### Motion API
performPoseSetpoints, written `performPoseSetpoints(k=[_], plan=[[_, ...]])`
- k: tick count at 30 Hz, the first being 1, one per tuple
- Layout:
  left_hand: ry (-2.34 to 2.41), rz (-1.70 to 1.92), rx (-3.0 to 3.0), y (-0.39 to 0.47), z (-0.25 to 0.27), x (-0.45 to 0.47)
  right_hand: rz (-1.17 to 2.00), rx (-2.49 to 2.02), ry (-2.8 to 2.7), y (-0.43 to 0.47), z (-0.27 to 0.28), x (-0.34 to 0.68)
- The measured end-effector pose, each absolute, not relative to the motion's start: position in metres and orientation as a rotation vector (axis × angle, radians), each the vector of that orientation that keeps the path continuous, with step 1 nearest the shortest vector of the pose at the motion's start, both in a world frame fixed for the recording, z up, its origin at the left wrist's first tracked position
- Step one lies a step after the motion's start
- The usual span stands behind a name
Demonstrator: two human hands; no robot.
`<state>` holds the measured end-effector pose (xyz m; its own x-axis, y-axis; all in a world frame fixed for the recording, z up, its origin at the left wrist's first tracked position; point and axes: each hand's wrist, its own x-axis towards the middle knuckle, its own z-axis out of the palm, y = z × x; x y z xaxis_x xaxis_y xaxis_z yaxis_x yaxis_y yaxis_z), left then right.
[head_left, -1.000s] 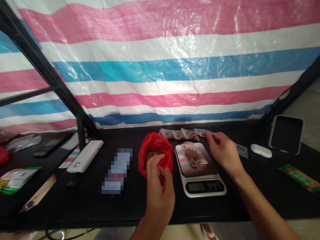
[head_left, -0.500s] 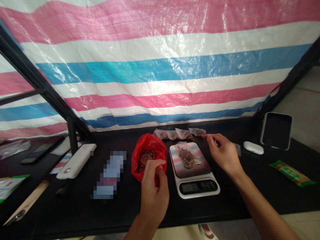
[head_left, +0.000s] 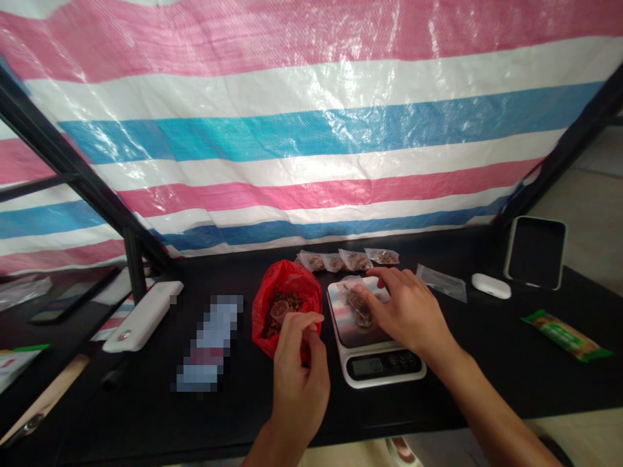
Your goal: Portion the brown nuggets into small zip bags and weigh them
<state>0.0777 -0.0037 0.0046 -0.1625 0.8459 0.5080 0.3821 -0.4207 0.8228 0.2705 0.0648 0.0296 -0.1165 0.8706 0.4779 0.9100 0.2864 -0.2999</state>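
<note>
A small clear bag of dried brown bits (head_left: pixel 361 310) lies on the plate of a white kitchen scale (head_left: pixel 348 368). My right hand (head_left: pixel 411 311) is over the scale, thumb across this bag and fingers spread apart from it; whether it touches the bag I cannot tell. My left hand (head_left: pixel 300 366) is at the near edge of a red plastic bag (head_left: pixel 265 295), thumb and fingers curled together; what they hold, if anything, is hidden. Inside the red bag, dried brown pieces (head_left: pixel 294 299) surround a small clear cup (head_left: pixel 279 311).
Several filled small bags (head_left: pixel 355 260) lie in a row behind the scale. Right of it are a flat clear bag (head_left: pixel 442 283), a white oval case (head_left: pixel 491 286), a tablet-like device (head_left: pixel 535 253) and a green-ended packet (head_left: pixel 565 335). A white oblong device (head_left: pixel 143 316) lies left.
My right hand has moved left from beside the scale to over the small bag on it, uncovering the flat clear bag. My left hand stays almost still.
</note>
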Motion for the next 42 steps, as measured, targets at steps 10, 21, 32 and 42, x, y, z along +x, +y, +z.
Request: performPoseSetpoints(k=[10, 21, 32, 42], plan=[[1.373, 1.572, 1.401, -0.004, -0.005, 0.079, 0.474, -1.348, -1.714, 0.065, 0.029, 0.246], [1.361, 1.651, 1.139, 0.006, 0.004, 0.067, 1.085, -1.052, -1.553, 0.034, 0.042, 0.19], [1.272, 1.55, 1.17, 0.003, 0.011, 0.062, 1.059, -1.104, -1.599, 0.041, 0.049, 0.191], [1.318, 1.561, 1.124, 0.005, 0.01, 0.061, 0.975, -1.108, -1.613, 0.043, 0.043, 0.19]])
